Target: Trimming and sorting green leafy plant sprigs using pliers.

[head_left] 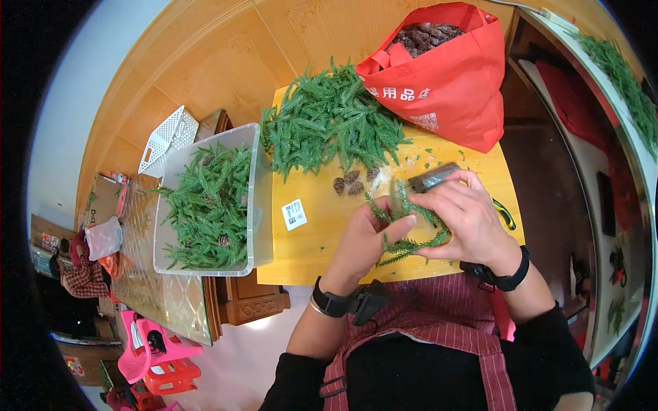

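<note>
Green sprig [406, 246], in L hand [364, 238], R hand [473, 214]; cones [356, 188] nr

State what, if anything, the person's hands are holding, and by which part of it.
A curved green conifer sprig: the left hand grips it at its left side, the right hand at its right side.

White lettering [399, 94] — red bag [456, 82]; label [295, 214] — table [305, 257]

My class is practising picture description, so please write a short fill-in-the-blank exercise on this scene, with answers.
The left hand and right hand hold a sprig coloured ____.
The bag, coloured ____, holds cones.
In the picture, the tub stands to the ____ of the bag.
The table top is coloured ____.

Missing words: green; red; left; yellow.
</note>
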The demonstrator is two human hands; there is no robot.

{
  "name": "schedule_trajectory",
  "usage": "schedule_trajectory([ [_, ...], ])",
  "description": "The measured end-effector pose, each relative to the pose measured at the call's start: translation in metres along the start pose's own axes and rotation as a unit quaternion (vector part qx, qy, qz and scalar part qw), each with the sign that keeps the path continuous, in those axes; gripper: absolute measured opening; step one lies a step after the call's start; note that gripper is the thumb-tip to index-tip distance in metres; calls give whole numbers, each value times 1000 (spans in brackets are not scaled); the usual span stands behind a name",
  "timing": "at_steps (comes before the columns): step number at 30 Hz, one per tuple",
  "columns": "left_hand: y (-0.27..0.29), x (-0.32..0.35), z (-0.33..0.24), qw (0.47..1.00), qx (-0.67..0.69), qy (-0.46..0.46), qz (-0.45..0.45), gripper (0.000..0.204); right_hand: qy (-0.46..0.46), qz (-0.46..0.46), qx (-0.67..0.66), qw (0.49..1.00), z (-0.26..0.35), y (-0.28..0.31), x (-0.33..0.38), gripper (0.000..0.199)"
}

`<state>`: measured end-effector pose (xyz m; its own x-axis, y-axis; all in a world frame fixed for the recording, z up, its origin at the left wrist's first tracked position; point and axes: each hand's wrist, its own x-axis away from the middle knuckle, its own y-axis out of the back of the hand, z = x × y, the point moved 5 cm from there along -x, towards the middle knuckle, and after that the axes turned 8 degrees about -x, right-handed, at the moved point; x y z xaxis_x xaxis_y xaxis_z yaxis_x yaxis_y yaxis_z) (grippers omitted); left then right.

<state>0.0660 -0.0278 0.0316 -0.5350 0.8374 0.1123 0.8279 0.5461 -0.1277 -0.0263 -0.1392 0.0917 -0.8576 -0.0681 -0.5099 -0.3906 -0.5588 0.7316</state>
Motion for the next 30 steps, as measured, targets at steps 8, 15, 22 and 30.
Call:
schedule_trajectory([
  [8, 1, 3, 6, 998, 45, 39, -30, 20, 10, -22, -1, 1000, 1, 2, 3, 59],
  [15, -3, 1, 6, 997, 66, 23, -30, 15, 12, -22, -8, 1000, 2, 2, 4, 69],
  [22, 0, 4, 5, 994, 91, 9, -54, 12, -47, 1, -152, 987, -1, -2, 7, 69],
  [30, -3, 3, 5, 989, 137, 4, -52, 18, -178, -68, -300, 935, -16, -5, 14, 32],
])
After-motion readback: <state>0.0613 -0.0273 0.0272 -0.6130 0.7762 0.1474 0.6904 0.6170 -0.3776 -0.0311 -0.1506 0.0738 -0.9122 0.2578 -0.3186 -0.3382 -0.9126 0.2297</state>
